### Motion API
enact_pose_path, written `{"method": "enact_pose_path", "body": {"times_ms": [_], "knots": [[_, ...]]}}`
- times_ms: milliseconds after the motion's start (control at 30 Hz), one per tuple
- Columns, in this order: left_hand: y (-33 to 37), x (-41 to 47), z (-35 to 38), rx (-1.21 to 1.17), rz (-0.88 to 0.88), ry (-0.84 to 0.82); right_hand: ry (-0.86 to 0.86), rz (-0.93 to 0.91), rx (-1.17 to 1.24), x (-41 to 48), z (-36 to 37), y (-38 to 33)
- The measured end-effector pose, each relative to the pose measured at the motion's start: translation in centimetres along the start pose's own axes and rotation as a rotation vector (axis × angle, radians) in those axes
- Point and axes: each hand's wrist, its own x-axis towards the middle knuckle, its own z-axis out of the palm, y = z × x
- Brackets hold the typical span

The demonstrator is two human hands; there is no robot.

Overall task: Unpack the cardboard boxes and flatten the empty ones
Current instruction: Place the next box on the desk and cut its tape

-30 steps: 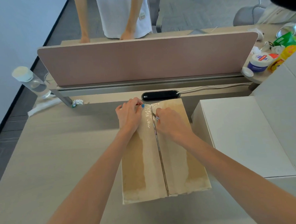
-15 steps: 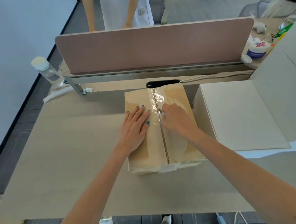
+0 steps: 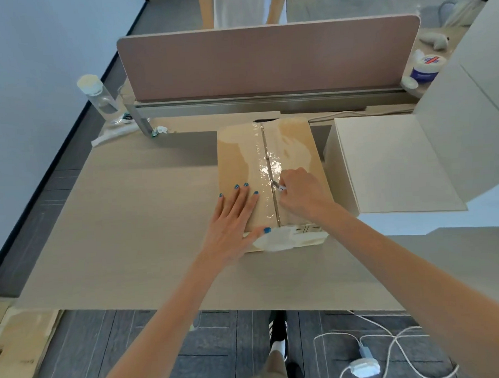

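The cardboard box (image 3: 293, 146) sits on the table (image 3: 128, 224), just left of a white box (image 3: 385, 158). The left hand (image 3: 232, 221) lies flat on its left flap, fingers straight and spread, thumb along the near edge. The right hand (image 3: 300, 193), fingers curled, grips a small tool (image 3: 279, 186), perhaps a cutter, its tip at the taped centre seam (image 3: 267, 156).

Left hand (image 3: 232, 220) flat, right hand (image 3: 299, 192) apparently pinching small tool (image 3: 279, 186)
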Motion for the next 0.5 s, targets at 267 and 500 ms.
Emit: {"method": "enact_pose_path", "body": {"times_ms": [267, 500], "knots": [[0.4, -0.1, 0.8, 0.119, 0.002, 0.082, -0.021, -0.011, 0.062, -3.1, 1.0, 0.9], [-0.1, 0.9, 1.0, 0.170, -0.020, 0.085, -0.019, -0.016, 0.048, -4.9, 1.4, 0.7]]}}
